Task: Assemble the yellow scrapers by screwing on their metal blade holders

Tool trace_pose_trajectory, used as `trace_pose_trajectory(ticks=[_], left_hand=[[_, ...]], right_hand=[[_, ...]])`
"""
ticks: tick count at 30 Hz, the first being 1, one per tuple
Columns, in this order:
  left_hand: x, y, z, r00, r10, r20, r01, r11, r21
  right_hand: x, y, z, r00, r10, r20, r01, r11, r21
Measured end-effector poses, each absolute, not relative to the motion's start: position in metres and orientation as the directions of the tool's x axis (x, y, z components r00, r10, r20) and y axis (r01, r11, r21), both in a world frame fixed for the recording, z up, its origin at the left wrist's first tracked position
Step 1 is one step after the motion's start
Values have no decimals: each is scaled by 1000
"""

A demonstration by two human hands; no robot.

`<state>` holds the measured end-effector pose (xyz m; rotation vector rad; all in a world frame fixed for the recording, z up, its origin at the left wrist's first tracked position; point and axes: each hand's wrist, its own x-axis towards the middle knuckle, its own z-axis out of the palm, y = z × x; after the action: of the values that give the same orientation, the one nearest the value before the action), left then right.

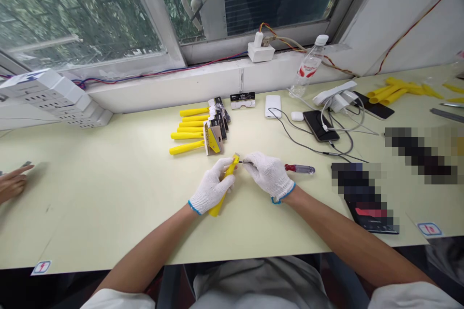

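My left hand (pixel 214 184), in a white knitted glove, is closed around a yellow handle (pixel 216 208) that slants away from me. A small metal piece (pixel 237 155) shows at its upper end. Close beside that end, my gloved right hand (pixel 267 173) is closed on a screwdriver. The red and clear grip of the screwdriver (pixel 300 169) sticks out to the right, and a thin dark tip shows at my fingertips, pointing at the handle's head. Most of the shaft is hidden. Beyond my hands lie several yellow-handled scrapers (pixel 187 147) in a row, some with black-and-white packaging (pixel 220 115).
White boxes (pixel 60 99) stand at the back left. A black-and-white pack (pixel 242 100), power bank (pixel 273 106), cabled phone (pixel 321 125), bottle (pixel 308 67) and loose yellow handles (pixel 389 91) lie rearward and right. Another phone (pixel 377 224) is front right. Another person's hand (pixel 13 183) points in at left.
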<state>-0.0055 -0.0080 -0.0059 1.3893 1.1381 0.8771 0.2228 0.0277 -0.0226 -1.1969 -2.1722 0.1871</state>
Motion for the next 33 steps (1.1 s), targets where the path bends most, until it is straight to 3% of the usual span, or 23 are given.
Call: trace_pose_trajectory(ticks=[21, 33], left_hand=[[-5, -8, -5, 284, 956, -78, 211, 18, 977], [-7, -7, -6, 313, 948, -62, 241, -16, 970]], right_hand=[[223, 26, -22, -368, 810, 457, 735, 554, -390], [223, 27, -25, -352, 770, 533, 716, 588, -377]])
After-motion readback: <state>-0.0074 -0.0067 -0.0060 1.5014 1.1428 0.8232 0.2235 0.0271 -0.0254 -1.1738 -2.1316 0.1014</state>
